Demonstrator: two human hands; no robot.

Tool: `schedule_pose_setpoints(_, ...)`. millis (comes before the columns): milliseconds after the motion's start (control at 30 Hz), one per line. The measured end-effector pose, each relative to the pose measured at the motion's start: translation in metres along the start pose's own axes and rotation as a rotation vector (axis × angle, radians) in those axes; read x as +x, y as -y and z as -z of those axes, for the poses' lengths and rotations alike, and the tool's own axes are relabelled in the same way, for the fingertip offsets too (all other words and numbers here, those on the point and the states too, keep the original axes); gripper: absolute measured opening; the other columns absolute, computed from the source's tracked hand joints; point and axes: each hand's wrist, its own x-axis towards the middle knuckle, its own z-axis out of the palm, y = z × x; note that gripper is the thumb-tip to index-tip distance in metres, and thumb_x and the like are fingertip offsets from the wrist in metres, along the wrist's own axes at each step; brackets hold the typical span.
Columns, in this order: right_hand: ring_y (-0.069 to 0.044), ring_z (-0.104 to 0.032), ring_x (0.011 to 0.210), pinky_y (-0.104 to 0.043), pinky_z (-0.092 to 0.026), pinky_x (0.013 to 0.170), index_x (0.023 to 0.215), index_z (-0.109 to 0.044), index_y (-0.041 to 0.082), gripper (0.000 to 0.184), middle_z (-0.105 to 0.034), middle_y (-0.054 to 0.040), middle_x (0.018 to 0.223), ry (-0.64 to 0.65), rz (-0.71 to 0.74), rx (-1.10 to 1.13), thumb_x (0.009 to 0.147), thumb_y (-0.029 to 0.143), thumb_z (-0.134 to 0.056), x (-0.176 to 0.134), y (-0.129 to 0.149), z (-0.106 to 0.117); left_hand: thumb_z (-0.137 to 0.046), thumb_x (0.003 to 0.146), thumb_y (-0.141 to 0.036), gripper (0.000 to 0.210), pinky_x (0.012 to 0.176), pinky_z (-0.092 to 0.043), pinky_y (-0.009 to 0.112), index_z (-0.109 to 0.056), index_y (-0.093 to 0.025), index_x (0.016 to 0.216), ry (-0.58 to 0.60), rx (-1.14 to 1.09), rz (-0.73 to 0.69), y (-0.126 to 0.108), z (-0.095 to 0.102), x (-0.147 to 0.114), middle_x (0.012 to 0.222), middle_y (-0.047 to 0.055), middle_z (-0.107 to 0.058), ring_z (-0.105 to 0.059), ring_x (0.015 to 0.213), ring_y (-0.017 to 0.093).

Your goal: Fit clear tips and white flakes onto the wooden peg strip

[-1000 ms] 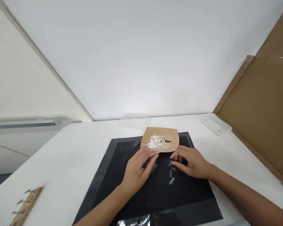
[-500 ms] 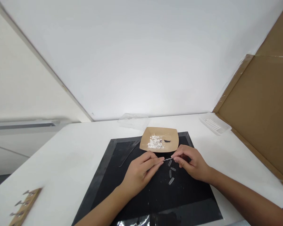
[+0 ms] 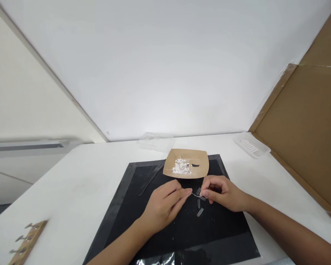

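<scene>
Against a white wall, a white table bears one black mat, one brown tray straddling its far edge. The left hand pinches one thin strip, running left to right, right end slightly nearer. There, the right hand curls, grip unclear. Four clear pieces lie close by; mat stretches nearward beyond them.

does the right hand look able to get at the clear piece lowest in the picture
Probably yes: that clear piece lies uncovered on the black mat near the right hand, nothing visibly blocking the way. Its fingers seem busy with a thin strand, though, and might have to let go first.
</scene>
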Motion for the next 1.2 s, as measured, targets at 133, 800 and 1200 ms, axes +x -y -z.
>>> schedule_pose_setpoints(133,-0.012,-0.062,0.066,-0.026,-0.050,0.066,0.096,-0.072,0.019,0.033,-0.067,0.0003,0.078,0.040,-0.020,0.017,0.097,0.051,-0.075,0.001,-0.003,-0.002,-0.065,0.100,-0.011,0.019,0.067,-0.053,0.025,-0.074,-0.017,0.116,0.028,0.022,-0.013,0.000,0.000,-0.002,0.081,0.003,-0.067,-0.062,0.072,0.014)
schedule_pose_setpoints(800,-0.013,-0.064,0.069,-0.029,-0.053,0.066,0.121,-0.062,0.024,0.036,-0.065,0.0013,0.088,-0.282,0.095,0.004,0.100,0.051,-0.070,0.005,-0.010,-0.016,-0.062,0.100,-0.008,0.015,0.059,-0.044,0.028,-0.070,-0.014,0.111,0.054,0.169,-0.149,-0.011,0.006,0.006,0.074,0.001,-0.057,-0.049,0.066,0.015)
schedule_pose_setpoints(1200,-0.018,-0.067,0.078,-0.029,-0.053,0.060,0.096,-0.074,0.025,0.016,-0.071,-0.0049,0.092,-0.512,0.275,-0.296,0.097,0.040,-0.076,0.002,-0.010,-0.016,-0.062,0.102,-0.011,0.017,0.064,-0.049,0.026,-0.071,-0.016,0.115,0.008,0.174,-0.097,-0.006,0.003,0.004,0.075,0.001,-0.057,-0.054,0.069,0.014)
